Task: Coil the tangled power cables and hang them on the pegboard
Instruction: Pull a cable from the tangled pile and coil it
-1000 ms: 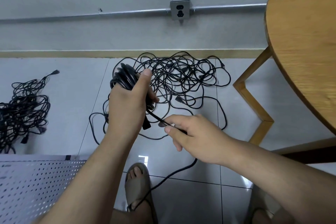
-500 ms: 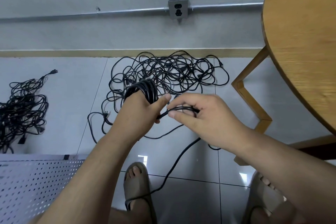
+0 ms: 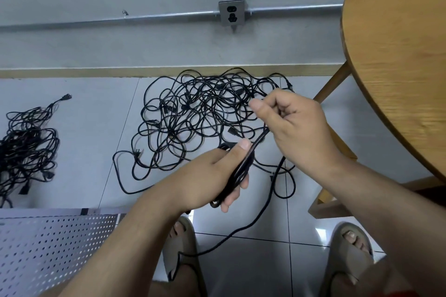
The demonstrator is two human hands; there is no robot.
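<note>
Gripping a half-wound coil of black power cable (image 3: 241,171) in the left hand (image 3: 210,176), the person on my remote feed pinches its free strand (image 3: 263,135) in the right hand (image 3: 299,128). That hand has lifted up and away from the left thumb since half a second ago, drawing the strand taut. The coil now sits lower, turned edge-on. Behind, I see the tangled black cable heap (image 3: 193,113) on the tiled floor (image 3: 84,128). A white perforated metal pegboard (image 3: 48,248) lies lower left.

Left hand (image 3: 212,176) grips coiled cable (image 3: 241,169); right hand (image 3: 296,128) pinches strand.
</note>
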